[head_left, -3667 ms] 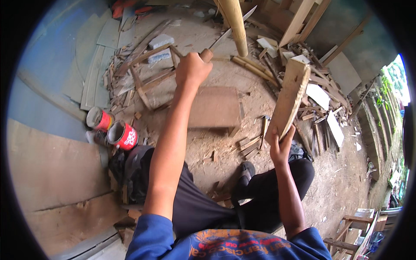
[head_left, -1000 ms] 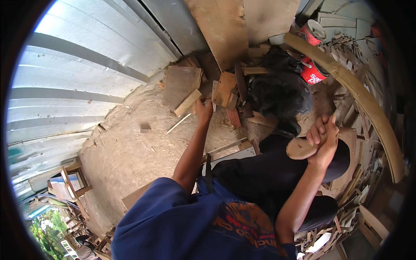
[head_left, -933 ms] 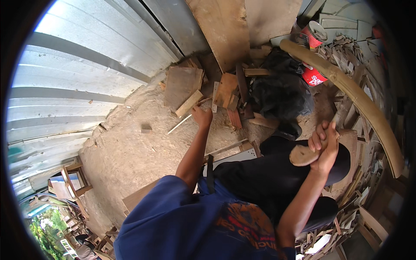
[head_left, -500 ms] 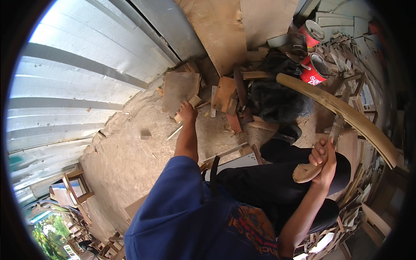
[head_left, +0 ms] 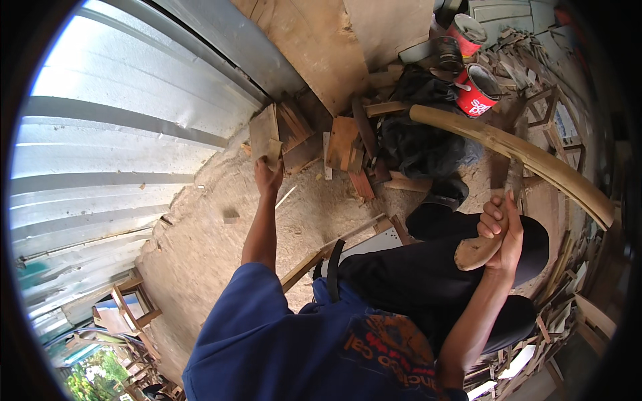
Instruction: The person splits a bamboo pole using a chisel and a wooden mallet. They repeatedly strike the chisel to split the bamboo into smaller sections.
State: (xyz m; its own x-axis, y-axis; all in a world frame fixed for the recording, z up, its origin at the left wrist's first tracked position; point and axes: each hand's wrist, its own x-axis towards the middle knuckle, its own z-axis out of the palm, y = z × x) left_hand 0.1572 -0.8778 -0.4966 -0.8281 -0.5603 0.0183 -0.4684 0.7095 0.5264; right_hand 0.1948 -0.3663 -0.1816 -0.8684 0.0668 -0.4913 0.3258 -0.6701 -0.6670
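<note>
Head view: at far left, the left hand (head_left: 269, 176) grips a wood block (head_left: 274, 150); apart, near right, the right hand (head_left: 503, 234) clasps a wooden handle (head_left: 473, 254).

A blue printed T-shirt (head_left: 281, 347) tops black trousers (head_left: 401, 271).

Floor (head_left: 200, 260) lies open leftward; bamboo (head_left: 512, 150) bars the way beyond the right hand (head_left: 500, 230).

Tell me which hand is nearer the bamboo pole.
Right. The right hand sits below the bamboo pole in the picture; the left hand is farther off, to its left.
</note>
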